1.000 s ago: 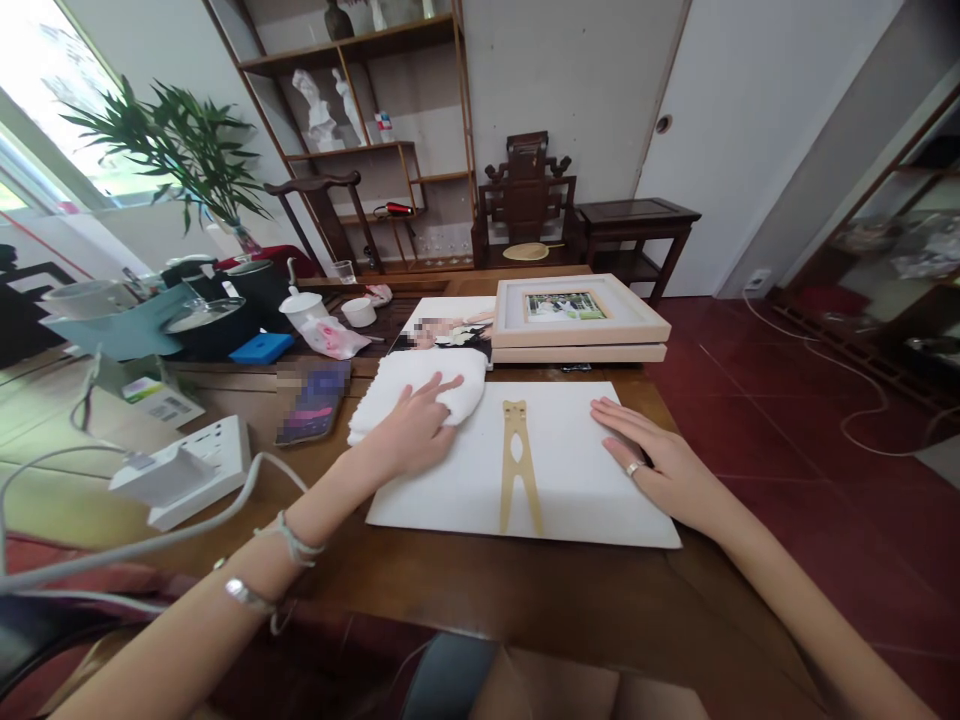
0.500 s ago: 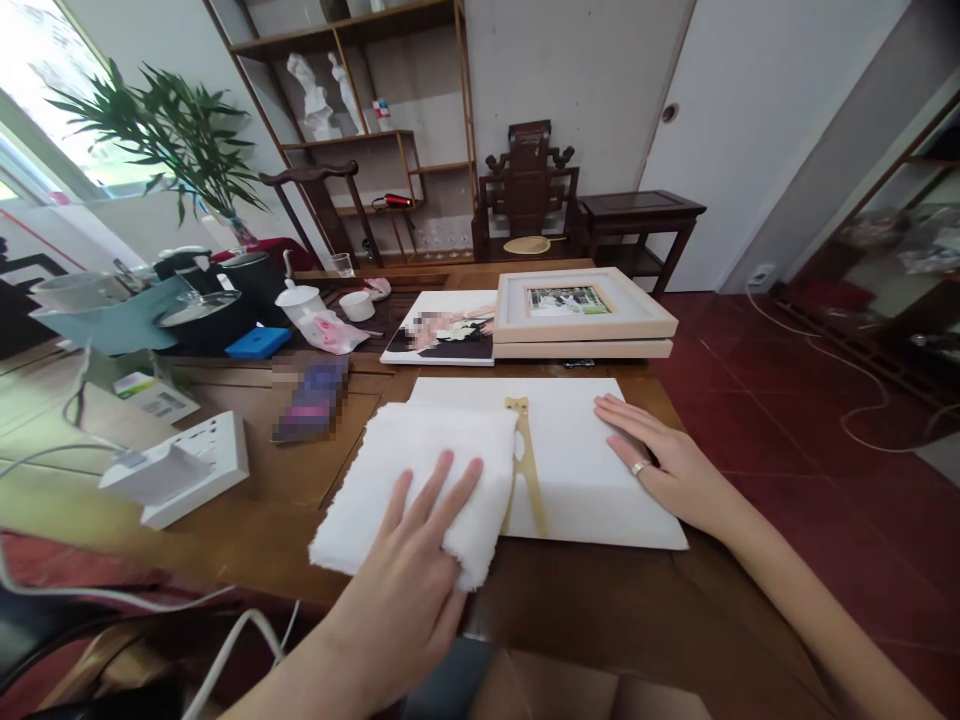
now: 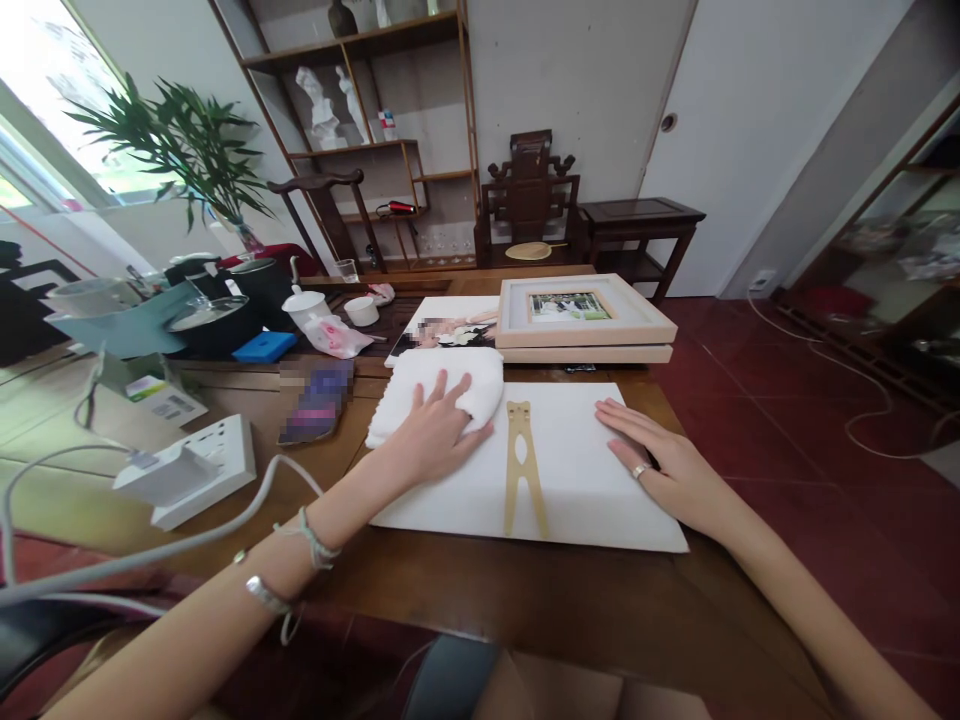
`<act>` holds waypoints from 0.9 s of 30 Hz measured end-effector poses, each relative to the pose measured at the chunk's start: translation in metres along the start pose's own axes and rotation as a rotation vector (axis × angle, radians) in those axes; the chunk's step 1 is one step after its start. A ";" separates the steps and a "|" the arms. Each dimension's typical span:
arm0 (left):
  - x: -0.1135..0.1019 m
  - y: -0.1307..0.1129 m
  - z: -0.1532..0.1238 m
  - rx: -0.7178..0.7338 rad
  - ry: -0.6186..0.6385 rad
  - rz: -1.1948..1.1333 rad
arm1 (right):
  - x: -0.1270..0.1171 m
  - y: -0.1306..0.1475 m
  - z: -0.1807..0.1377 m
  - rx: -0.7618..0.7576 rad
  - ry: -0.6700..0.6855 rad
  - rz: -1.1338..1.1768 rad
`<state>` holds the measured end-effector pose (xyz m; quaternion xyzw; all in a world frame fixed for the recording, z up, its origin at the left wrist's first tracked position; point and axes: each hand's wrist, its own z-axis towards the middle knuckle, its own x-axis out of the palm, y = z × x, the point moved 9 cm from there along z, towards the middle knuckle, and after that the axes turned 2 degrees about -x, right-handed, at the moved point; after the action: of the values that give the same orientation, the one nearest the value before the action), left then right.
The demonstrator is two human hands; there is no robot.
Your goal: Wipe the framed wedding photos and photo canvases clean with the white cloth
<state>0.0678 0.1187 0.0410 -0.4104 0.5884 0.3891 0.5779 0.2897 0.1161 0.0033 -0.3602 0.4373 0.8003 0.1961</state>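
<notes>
A white board (image 3: 577, 440) lies flat on the table, with a gold A-shaped stand leg (image 3: 521, 460) attached to its face. My left hand (image 3: 435, 425) presses down on a folded white towel (image 3: 401, 400), fingers spread and the thumb beyond the cloth's edge. The towel covers the board's upper left corner. At the board's right side, my right hand (image 3: 656, 455) rests flat with fingers stretched out and a ring on one of them.
Behind the board are stacked light wood picture frames (image 3: 585, 345) and a photo print (image 3: 457, 325). To the left are a white power strip (image 3: 206, 470) with cables, a blurred-out phone-like object (image 3: 319, 400), a blue box (image 3: 264, 347) and a white teapot (image 3: 304, 308).
My left hand has slid the towel away from me, toward the board's far left corner, uncovering the stand leg and the near left part. My right hand stays in place.
</notes>
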 end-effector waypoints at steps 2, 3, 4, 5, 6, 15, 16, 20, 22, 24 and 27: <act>-0.001 -0.003 -0.006 0.000 0.011 0.011 | -0.001 0.001 0.000 -0.002 -0.007 0.012; 0.000 -0.007 -0.013 0.003 0.012 0.017 | -0.001 0.001 0.000 -0.004 -0.009 0.014; 0.001 -0.012 -0.022 0.008 0.009 0.023 | -0.002 0.002 0.000 -0.004 -0.008 0.015; 0.001 -0.019 -0.033 0.018 0.001 0.030 | -0.001 0.002 0.000 -0.002 -0.005 0.015; 0.003 -0.026 -0.045 0.029 -0.010 0.038 | -0.001 0.002 0.000 0.003 0.000 0.014; 0.008 -0.058 -0.095 0.100 -0.088 0.083 | 0.002 -0.002 0.000 0.028 0.028 0.000; 0.007 -0.054 -0.088 0.089 -0.070 0.076 | 0.001 -0.001 0.000 0.022 0.020 0.003; 0.005 -0.027 -0.047 0.014 0.007 0.049 | 0.000 0.001 -0.001 -0.002 -0.002 0.015; 0.004 -0.012 -0.027 -0.028 0.034 0.019 | 0.000 0.001 -0.001 0.000 -0.001 0.013; 0.003 -0.004 -0.014 -0.054 0.046 -0.022 | -0.001 0.001 0.000 0.000 -0.008 0.015; 0.002 -0.009 -0.011 -0.053 0.031 -0.054 | -0.002 0.001 0.000 -0.008 -0.020 0.019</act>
<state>0.0727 0.1049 0.0395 -0.4472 0.5756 0.3825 0.5678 0.2902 0.1153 0.0052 -0.3488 0.4357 0.8073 0.1915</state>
